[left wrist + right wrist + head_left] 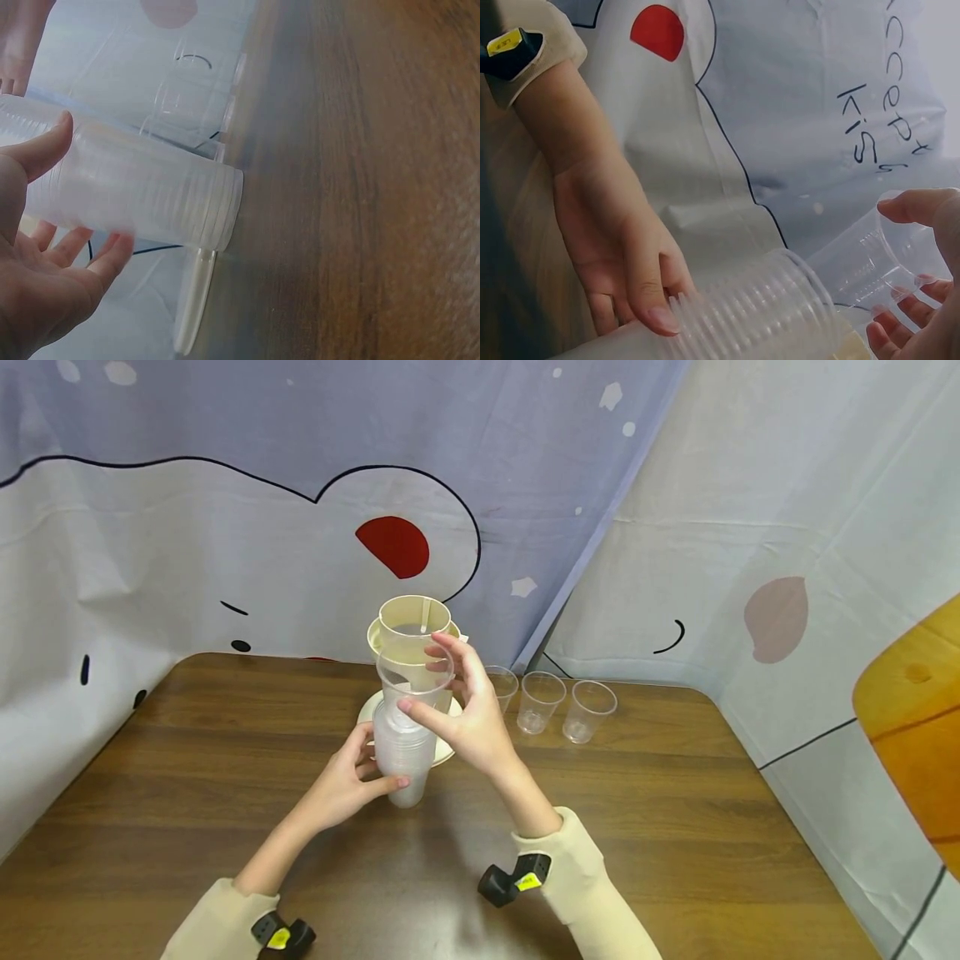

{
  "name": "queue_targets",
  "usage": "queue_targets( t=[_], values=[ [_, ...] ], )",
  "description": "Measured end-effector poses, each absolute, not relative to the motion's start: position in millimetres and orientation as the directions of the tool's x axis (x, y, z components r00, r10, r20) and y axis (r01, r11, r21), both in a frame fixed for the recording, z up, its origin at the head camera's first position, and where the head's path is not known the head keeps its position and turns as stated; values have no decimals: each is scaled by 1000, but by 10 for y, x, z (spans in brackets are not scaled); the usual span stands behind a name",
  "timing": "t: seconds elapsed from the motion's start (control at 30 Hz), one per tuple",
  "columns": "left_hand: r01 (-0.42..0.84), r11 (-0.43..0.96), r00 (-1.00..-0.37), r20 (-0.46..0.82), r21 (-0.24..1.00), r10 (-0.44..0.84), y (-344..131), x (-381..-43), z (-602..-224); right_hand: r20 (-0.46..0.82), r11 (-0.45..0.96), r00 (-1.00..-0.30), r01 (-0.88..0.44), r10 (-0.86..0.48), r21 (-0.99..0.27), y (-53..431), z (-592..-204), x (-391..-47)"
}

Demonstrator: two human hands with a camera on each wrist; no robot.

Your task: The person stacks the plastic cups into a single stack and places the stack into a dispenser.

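Note:
In the head view, my left hand (333,789) grips a tall stack of nested clear plastic cups (408,756), thumb in front and fingers behind. The left wrist view shows the base of this stack (150,187) close over the wooden tabletop. Directly above the stack, my right hand (480,718) holds a single clear plastic cup (412,681) near its rim, between thumb and fingers. In the right wrist view, this cup (855,259) tilts, its lower end at the stack's open mouth (787,281).
Three clear cups stand upright in a row at the back right, including the middle cup (542,702) and right cup (588,710). Behind my hands are pale-yellow round containers (412,610) over a white round base (447,752). A printed curtain (315,552) hangs behind the table (225,760).

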State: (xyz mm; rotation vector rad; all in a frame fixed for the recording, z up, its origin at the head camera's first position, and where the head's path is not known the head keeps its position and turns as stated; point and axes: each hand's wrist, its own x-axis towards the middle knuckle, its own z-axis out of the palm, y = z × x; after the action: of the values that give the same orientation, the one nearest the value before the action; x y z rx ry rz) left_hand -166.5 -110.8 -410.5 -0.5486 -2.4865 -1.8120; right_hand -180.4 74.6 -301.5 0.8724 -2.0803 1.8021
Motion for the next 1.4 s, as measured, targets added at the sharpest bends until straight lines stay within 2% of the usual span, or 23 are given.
queue_targets(
  t=[0.6, 1.4],
  values=[
    [265, 285, -946, 191, 921, 263, -1107, -1657, -4111, 496, 170, -820, -553, -286, -816, 751, -3159, -1818],
    [281, 280, -941, 207, 918, 267, -1108, -1680, -4100, 441, 240, -852, -508, -283, -827, 706, -3332, -1815]
  ],
)
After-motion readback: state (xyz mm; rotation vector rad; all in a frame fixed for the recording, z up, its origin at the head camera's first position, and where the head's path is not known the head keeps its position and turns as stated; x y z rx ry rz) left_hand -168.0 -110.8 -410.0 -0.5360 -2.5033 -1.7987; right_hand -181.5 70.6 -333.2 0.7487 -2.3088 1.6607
